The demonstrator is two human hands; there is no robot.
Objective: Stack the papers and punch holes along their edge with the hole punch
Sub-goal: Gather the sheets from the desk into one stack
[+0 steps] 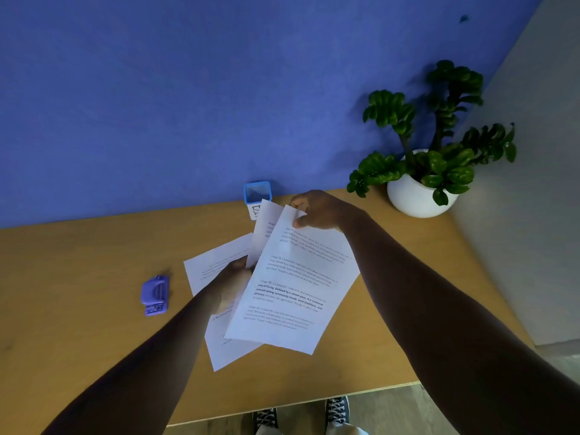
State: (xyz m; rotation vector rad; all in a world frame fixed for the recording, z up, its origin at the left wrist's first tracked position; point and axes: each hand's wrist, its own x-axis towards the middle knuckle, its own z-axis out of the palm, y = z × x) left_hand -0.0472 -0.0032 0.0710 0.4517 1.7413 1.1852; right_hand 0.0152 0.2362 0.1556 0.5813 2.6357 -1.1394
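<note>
Several printed white papers are fanned above the middle of the wooden desk. My right hand [317, 210] pinches the far top edge of the uppermost sheet [295, 287], which hangs tilted toward me. My left hand [232, 282] grips the left side of the papers, with a lower sheet [213, 262] showing under it and another sheet [266, 227] sticking up behind. The sheets are not lined up. A purple hole punch [154, 295] lies on the desk to the left, well apart from both hands.
A blue pen holder [257, 193] stands at the back of the wooden desk [78, 277], just behind the papers. A potted green plant in a white pot [414, 196] sits at the back right corner. A blue wall rises behind. My shoes show below the desk's near edge.
</note>
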